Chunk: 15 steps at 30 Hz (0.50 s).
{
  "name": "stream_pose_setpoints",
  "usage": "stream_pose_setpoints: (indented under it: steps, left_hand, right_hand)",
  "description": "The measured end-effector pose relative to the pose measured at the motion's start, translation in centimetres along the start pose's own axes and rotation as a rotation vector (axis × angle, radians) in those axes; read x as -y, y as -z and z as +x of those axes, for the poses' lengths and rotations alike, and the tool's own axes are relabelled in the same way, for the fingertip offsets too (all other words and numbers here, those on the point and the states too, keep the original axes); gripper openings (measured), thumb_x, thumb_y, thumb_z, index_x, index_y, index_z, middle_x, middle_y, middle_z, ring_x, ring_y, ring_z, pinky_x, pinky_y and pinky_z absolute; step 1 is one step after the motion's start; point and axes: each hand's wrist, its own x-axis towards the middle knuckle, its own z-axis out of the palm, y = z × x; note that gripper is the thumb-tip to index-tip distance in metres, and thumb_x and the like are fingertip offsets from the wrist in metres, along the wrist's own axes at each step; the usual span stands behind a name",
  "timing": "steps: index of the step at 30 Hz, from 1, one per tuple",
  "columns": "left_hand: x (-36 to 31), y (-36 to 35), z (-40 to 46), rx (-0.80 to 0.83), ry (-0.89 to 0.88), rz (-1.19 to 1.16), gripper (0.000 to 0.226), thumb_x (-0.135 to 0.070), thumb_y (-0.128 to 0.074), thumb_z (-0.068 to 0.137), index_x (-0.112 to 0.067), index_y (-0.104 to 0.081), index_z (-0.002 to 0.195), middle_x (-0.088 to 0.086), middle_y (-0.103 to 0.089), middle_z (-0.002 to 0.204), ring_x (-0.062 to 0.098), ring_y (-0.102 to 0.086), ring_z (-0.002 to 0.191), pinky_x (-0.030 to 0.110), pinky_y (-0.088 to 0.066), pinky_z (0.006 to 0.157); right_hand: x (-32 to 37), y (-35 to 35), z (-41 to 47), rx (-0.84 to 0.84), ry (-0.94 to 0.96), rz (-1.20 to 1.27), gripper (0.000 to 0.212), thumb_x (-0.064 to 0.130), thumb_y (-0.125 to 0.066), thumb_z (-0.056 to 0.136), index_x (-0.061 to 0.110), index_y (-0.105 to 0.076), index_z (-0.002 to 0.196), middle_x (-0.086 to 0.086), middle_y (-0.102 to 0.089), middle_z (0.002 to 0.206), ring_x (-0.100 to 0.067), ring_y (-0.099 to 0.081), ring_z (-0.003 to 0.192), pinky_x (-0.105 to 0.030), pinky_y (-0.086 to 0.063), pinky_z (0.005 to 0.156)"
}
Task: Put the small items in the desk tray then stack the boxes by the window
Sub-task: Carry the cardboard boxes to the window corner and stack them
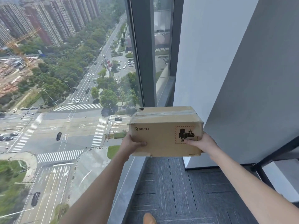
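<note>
While gripping cardboard box [165, 131], left hand [131, 143], right hand [202, 143] closed.

Box [165, 131] was matt brown corrugated card, glossy clear tape across the top, black and red print on the face, creased at its 10 o'clock corner. Carpet [178, 191] was dark grey cloth tile, rough pile. Window [64, 78] was smooth clear glass, frame [142, 54] dark matt metal. Wall [226, 62] at 2 o'clock was matt white paint.
</note>
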Motion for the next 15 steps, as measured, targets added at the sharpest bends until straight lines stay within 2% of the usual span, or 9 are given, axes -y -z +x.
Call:
stream_pose_setpoints:
  steps: [4, 9, 11, 13, 15]
  left_hand:
    - [0.3, -0.7, 7.1, 0.013, 0.027, 0.024, 0.057, -0.012, -0.092, 0.066, -0.016, -0.056, 0.110, 0.001, -0.066, 0.102, 0.022, -0.063, 0.095, 0.036, -0.053, 0.075]
    - [4.4, -2.4, 13.5, 0.043, 0.116, -0.037, 0.061, -0.003, -0.090, 0.066, -0.017, -0.056, 0.114, 0.001, -0.068, 0.106, 0.025, -0.064, 0.101, 0.043, -0.055, 0.088]
    - [6.8, -3.3, 14.7, 0.052, 0.166, -0.040, 0.063, -0.003, -0.091, 0.066, -0.014, -0.058, 0.119, 0.004, -0.070, 0.111, 0.025, -0.066, 0.104, 0.045, -0.056, 0.091]
    - [9.1, -4.4, 16.1, 0.072, 0.207, -0.038, 0.069, -0.003, -0.091, 0.065, -0.013, -0.058, 0.124, 0.005, -0.071, 0.114, 0.025, -0.068, 0.105, 0.043, -0.057, 0.090]
    - [11.4, -5.6, 17.7, 0.077, 0.248, -0.025, 0.070, -0.005, -0.092, 0.065, -0.014, -0.058, 0.125, 0.005, -0.071, 0.115, 0.024, -0.068, 0.104, 0.041, -0.058, 0.086]
  right_hand:
    - [-0.3, -1.3, 6.3, -0.022, -0.050, 0.017, 0.087, 0.070, -0.089, 0.039, 0.038, -0.064, 0.117, 0.013, -0.073, 0.113, -0.015, -0.066, 0.110, -0.044, -0.053, 0.100]
    - [-3.5, -3.9, 11.7, -0.022, -0.136, 0.063, 0.080, 0.063, -0.091, 0.043, 0.036, -0.063, 0.113, 0.011, -0.073, 0.110, -0.016, -0.065, 0.110, -0.042, -0.053, 0.099]
    - [-5.5, -4.8, 12.9, 0.018, -0.168, 0.072, 0.069, 0.054, -0.093, 0.053, 0.034, -0.062, 0.112, 0.013, -0.071, 0.106, -0.016, -0.063, 0.110, -0.037, -0.051, 0.098]
    - [-7.5, -5.5, 14.7, 0.058, -0.206, 0.068, 0.065, 0.045, -0.094, 0.061, 0.033, -0.060, 0.115, 0.015, -0.069, 0.105, -0.016, -0.062, 0.110, -0.035, -0.049, 0.095]
    - [-9.9, -6.2, 16.7, 0.090, -0.247, 0.069, 0.070, 0.046, -0.094, 0.060, 0.032, -0.061, 0.120, 0.012, -0.071, 0.110, -0.016, -0.064, 0.110, -0.040, -0.052, 0.098]
